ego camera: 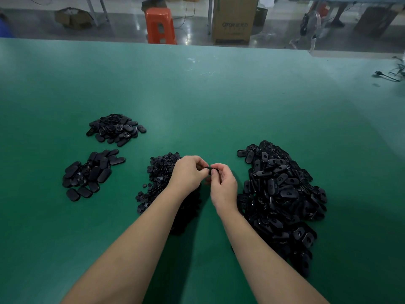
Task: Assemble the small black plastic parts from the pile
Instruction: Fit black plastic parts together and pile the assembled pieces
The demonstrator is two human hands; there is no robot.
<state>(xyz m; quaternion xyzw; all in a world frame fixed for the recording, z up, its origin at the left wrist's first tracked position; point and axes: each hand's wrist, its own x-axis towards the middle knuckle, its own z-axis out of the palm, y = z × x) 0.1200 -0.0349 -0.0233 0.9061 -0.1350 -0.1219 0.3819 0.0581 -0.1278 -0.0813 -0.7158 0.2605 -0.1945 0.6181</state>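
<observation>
Both hands meet above the green table (197, 102). My left hand (188, 173) and my right hand (223, 186) pinch one small black plastic part (210, 170) between their fingertips; most of it is hidden by the fingers. A large pile of oval black shells with holes (282, 194) lies to the right. A pile of small round black discs (160, 178) lies under my left forearm. Two smaller heaps of oval black pieces sit to the left, one nearer (91, 174) and one farther (116, 129).
Black cables (392, 73) lie at the table's far right edge. Beyond the far edge stand an orange stool (160, 25), a cardboard box (233, 18) and an open carton (73, 18) on the floor.
</observation>
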